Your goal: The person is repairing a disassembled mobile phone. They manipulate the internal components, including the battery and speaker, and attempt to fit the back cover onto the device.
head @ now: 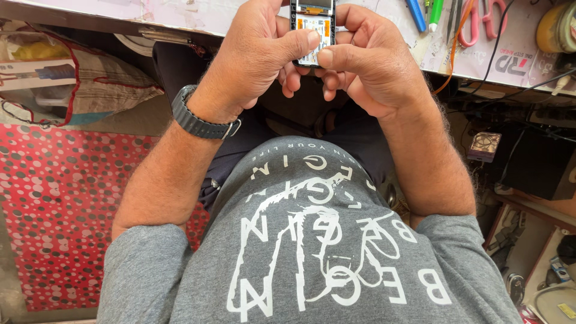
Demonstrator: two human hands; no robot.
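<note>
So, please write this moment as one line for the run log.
left hand: holds opened phone, thumb on it | right hand: holds same phone, thumb on it | place: above lap, at edge of workbench | nearby: pens, pink scissors

phone (312,33) between both hands, pens (423,13) on table (516,57) right

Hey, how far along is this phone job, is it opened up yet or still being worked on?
Done: the phone shows exposed insides, orange and white parts, so its cover looks already off. In hand: the left hand and right hand both grip it, thumbs pressed on its lower end. Left: the scissors and pens lie untouched on the bench; the phone is not closed up.
</note>
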